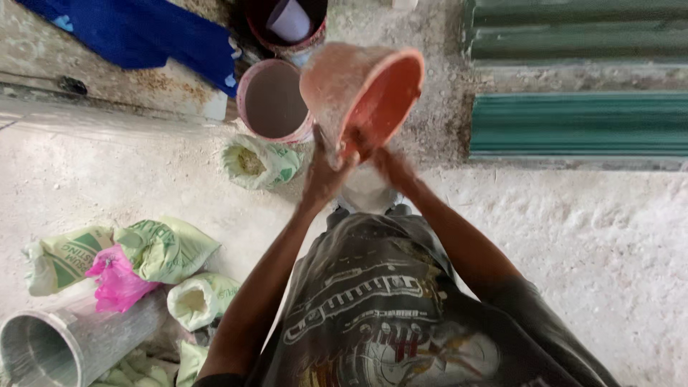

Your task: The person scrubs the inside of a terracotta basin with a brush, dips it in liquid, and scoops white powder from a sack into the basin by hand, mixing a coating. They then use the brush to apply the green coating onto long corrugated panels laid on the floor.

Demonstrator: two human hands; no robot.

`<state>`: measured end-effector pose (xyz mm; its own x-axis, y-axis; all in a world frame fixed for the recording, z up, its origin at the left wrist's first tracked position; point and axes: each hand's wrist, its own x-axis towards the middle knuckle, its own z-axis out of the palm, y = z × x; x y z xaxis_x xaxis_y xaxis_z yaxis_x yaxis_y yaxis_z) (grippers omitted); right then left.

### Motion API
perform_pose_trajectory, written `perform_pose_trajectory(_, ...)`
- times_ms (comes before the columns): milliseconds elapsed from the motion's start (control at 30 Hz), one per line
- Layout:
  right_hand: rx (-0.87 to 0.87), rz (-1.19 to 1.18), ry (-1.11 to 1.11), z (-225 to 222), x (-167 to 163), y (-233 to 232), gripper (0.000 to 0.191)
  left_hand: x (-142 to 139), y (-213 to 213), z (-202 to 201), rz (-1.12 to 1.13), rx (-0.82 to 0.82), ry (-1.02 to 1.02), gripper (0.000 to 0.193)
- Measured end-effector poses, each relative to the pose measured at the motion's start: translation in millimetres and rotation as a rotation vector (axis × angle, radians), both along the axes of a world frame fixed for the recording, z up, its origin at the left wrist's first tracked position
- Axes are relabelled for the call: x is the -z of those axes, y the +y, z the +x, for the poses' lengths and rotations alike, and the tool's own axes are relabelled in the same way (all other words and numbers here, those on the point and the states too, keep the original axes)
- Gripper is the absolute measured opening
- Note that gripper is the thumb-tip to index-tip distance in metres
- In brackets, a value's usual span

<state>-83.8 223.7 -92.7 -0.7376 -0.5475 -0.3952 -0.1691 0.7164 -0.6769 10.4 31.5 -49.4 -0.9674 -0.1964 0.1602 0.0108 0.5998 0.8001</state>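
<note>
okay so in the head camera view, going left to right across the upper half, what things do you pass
Blue cloth → round bucket of grey mix → tilted orange bowl held up by both hands, left hand and right hand → green corrugated sheets.

Dark grey short-sleeved T-shirt (pixel 387 301) (pale printed graphic), bare forearms.

Dusty matt plastic bowl (pixel 362 89), smooth dull metal pipe (pixel 72 337), rough powdery concrete floor (pixel 573 229).
</note>
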Motion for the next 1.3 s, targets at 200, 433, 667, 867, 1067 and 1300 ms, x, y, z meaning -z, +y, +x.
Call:
perform_pose_trajectory(200, -0.164, 0.462, 0.166, -17, -1, 4, 0.022, -4, 2, -10, 0.274, -0.231, -0.622, 0.090)
perform_pose_trajectory(433, -0.685, -0.002, 0.968, -19, 13, 10, 0.048, 4, 11, -21, 0.403, -0.236, -0.561, 0.089)
perform_pose_trajectory(667, -0.418, 0.553, 0.739, 13, 11, 7, 0.042, 7, 7, -13, 0.354, -0.114, -0.300, 0.082)
perform_pose_trajectory(867, -0.474, -0.107, 0.507, 34, 17, 0, 0.036, 2, 14, -13, 0.459, -0.212, -0.560, 0.085)
perform_pose_trajectory(1067, -0.461, 0.566, 0.942, 29, 30, 8, 0.020, 4, 16, -7, 0.486, -0.178, -0.406, 0.081)
perform_pose_trajectory(1300, -0.317, 0.332, 0.524, 22, 25, 24, 0.019, 25, 14, 5, 0.687, -0.318, -0.553, 0.067)
